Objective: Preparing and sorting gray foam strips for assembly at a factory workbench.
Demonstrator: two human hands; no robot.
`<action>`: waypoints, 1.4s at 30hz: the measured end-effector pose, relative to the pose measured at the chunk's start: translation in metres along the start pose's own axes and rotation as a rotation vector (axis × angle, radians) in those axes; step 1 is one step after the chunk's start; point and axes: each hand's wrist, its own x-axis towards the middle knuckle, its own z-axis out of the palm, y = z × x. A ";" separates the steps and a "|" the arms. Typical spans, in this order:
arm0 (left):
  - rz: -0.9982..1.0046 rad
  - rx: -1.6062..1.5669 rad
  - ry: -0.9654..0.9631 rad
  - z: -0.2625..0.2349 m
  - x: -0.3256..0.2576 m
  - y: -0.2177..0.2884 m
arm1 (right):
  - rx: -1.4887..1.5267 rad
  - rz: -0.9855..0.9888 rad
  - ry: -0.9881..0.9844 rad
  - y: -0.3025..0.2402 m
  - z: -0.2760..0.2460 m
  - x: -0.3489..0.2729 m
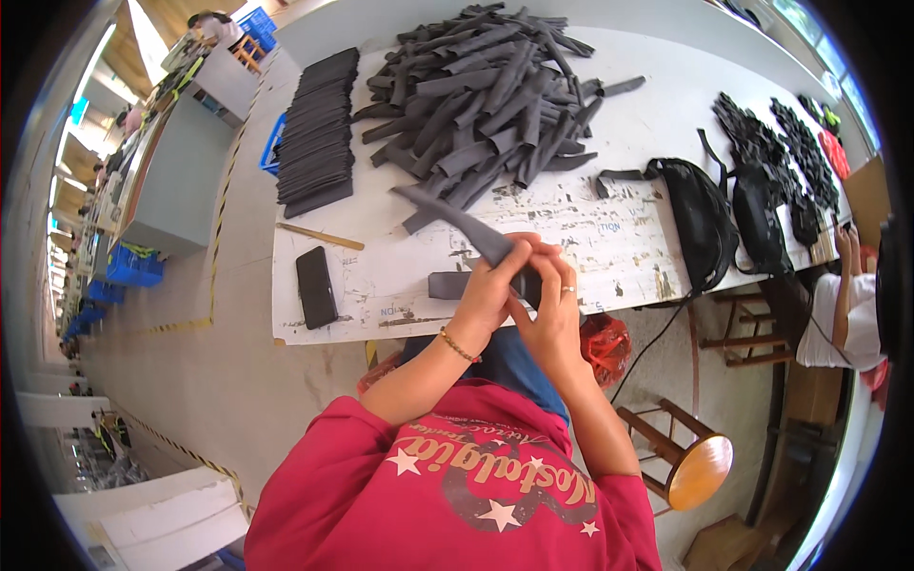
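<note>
Above the table's front edge I hold a dark grey fabric strip (455,219); its long end reaches up and left toward the pile. My left hand (492,288) is closed on it, thumb uppermost. Close against it, my right hand (552,309), with a ring on one finger, has its fingers curled round the strip's near end. That end is partly hidden between the hands. Beside my left hand, a short flat grey fabric piece (447,285) lies on the table. Beyond my hands rises a large loose pile of similar grey strips (495,86).
A neat row of grey strips (319,133) stands at the left, near a wooden stick (321,236) and a black phone (316,287). Black bags (693,224) lie at the right. A stool (700,471) stands at lower right; another person (843,305) sits at far right.
</note>
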 end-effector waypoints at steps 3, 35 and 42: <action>0.170 0.111 -0.082 -0.008 0.003 0.003 | -0.012 0.009 -0.110 0.012 -0.002 -0.015; 0.270 -0.284 0.133 -0.023 -0.009 0.045 | -0.004 -0.199 -0.268 0.009 -0.004 0.011; 0.320 -0.348 0.125 -0.007 -0.017 0.032 | 0.029 -0.351 -0.212 0.004 0.006 0.024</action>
